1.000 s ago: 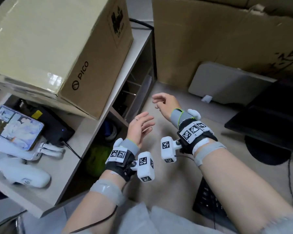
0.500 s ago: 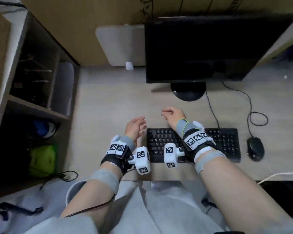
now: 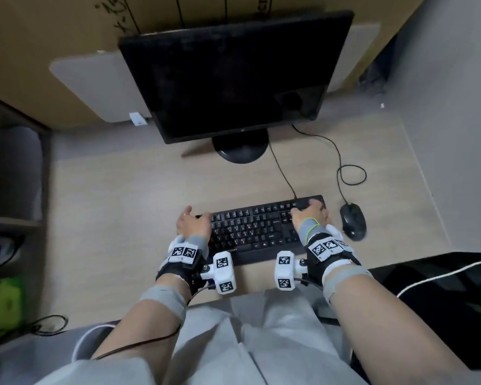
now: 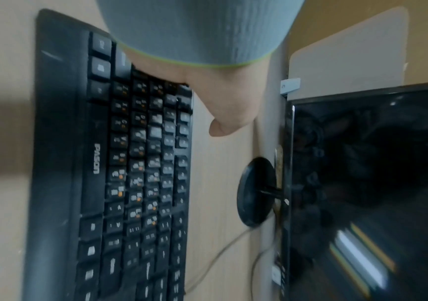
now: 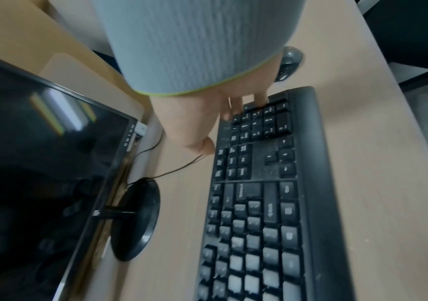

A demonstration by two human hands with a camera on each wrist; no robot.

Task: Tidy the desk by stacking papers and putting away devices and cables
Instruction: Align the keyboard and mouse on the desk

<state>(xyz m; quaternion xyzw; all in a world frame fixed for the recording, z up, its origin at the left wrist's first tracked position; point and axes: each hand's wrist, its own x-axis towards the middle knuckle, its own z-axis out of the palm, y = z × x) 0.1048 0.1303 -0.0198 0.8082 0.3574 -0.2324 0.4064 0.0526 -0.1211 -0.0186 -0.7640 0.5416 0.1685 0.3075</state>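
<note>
A black keyboard (image 3: 256, 232) (image 4: 141, 183) (image 5: 259, 224) lies on the wooden desk in front of a dark monitor (image 3: 233, 79). My left hand (image 3: 193, 223) (image 4: 223, 101) is at the keyboard's left end, its thumb out over the desk past the far edge; its fingers are hidden. My right hand (image 3: 310, 216) (image 5: 195, 122) grips the right end, with fingers over the number pad corner and the thumb against the far edge beside the keyboard cable (image 3: 281, 170). A black mouse (image 3: 353, 220) (image 5: 288, 61) sits just right of the keyboard, its cable (image 3: 353, 176) looped behind it.
The monitor's round base (image 3: 240, 147) stands behind the keyboard. A grey board (image 3: 95, 84) and cardboard (image 3: 53, 37) back the desk. A shelf unit (image 3: 17, 176) is at the left with a green thing (image 3: 0, 304) below. A black seat (image 3: 442, 307) with a white cord (image 3: 442, 275) is at the right.
The view has swung from the shelf and box at the left to the desk. Both hands have moved apart, from mid-air to the keyboard's two ends.
</note>
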